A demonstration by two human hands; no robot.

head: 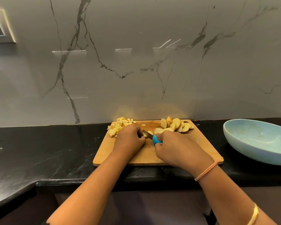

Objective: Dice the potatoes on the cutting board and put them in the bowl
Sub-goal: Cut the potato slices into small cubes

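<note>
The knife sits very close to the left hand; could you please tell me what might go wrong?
The knife lies beside the curled fingers of the left hand, which holds the potato piece; a slip could nick them.
The diced potato crowds the far left corner of the cutting board and may spill onto the counter.

One view only, worn on the person's head, looking forward and down onto the cutting board (102, 155), which sits low in the middle, close in. The wide lens faces the marble wall (136, 62), filling the whole upper half, with the black counter (47, 151) bending across and the bowl (258, 143) cut off at the right edge.
</note>
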